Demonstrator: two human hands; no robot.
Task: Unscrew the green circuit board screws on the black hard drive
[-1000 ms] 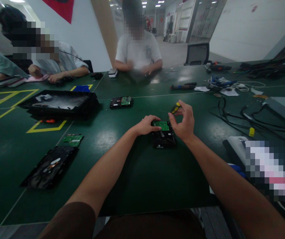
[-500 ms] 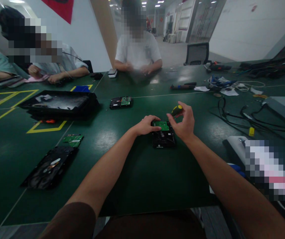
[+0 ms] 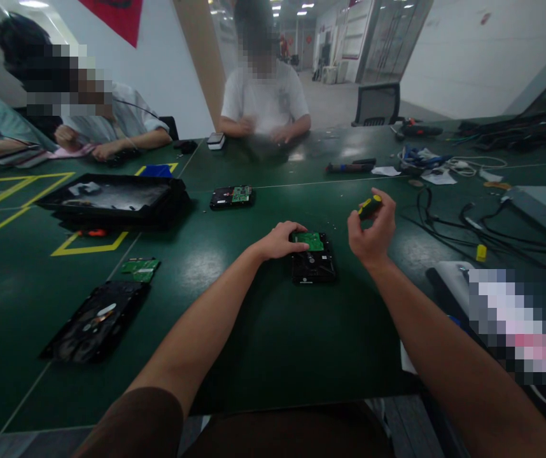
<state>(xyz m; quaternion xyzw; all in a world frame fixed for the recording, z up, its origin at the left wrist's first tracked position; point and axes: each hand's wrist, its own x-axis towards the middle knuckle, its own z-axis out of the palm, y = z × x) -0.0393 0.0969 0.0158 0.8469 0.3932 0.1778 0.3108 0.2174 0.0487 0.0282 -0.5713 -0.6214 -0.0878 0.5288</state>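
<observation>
A black hard drive point(image 3: 314, 263) with a green circuit board on top lies on the green table point(image 3: 263, 331) in front of me. My left hand point(image 3: 280, 240) rests on the drive's far left corner, fingers curled over its edge. My right hand point(image 3: 372, 232) is raised to the right of the drive, clear of it, and grips a small screwdriver point(image 3: 369, 206) with a yellow and black handle. The screwdriver's tip is hidden by my fingers.
Another hard drive point(image 3: 231, 196) lies further back. A black tray point(image 3: 113, 200) stands at the left, with an opened drive point(image 3: 95, 320) and a loose green board point(image 3: 140, 268) nearer me. Cables point(image 3: 473, 222) sprawl at the right. Two people sit across the table.
My right hand has lifted the screwdriver off the drive and moved right, away from it. My left hand has stayed on the drive.
</observation>
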